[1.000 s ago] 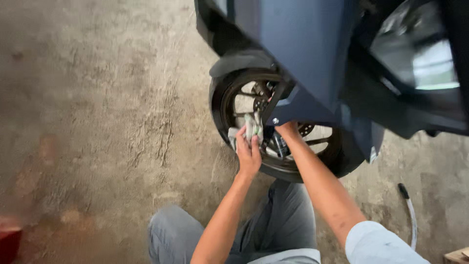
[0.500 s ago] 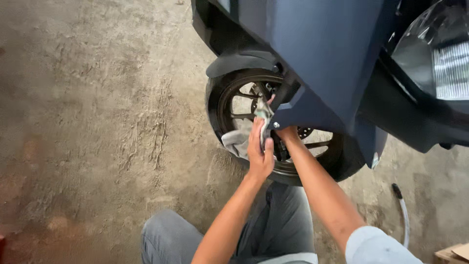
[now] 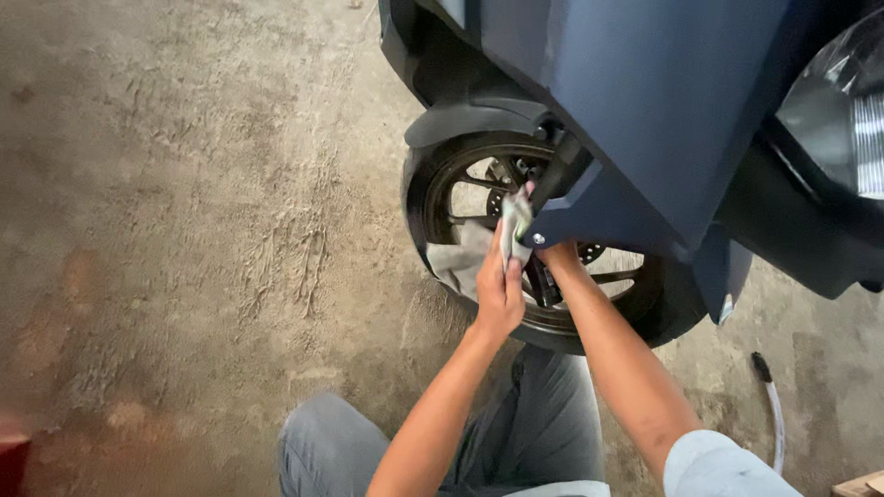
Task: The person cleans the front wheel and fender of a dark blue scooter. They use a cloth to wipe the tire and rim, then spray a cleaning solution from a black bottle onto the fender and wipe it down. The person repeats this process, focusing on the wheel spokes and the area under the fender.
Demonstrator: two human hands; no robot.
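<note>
Left hand (image 3: 500,293) presses a grey rag (image 3: 479,247) against the front wheel (image 3: 552,248); right hand's (image 3: 555,255) grip is hidden

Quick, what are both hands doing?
Left hand: closed, holding a grey rag at the wheel.
Right hand: mostly hidden, cannot be told.

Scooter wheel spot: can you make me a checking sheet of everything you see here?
Surface: rough, stained concrete floor.
Job's things: grey cloth against the black front wheel of a dark blue scooter.
Clutter: red thing at the left edge; brown corner at the bottom right edge.
Hands: left hand grips the cloth; right hand mostly hidden behind the fork cover, state unclear.
Cables: white hose with a black tip on the floor.
Surroundings: person's grey trousers; headlight.
</note>
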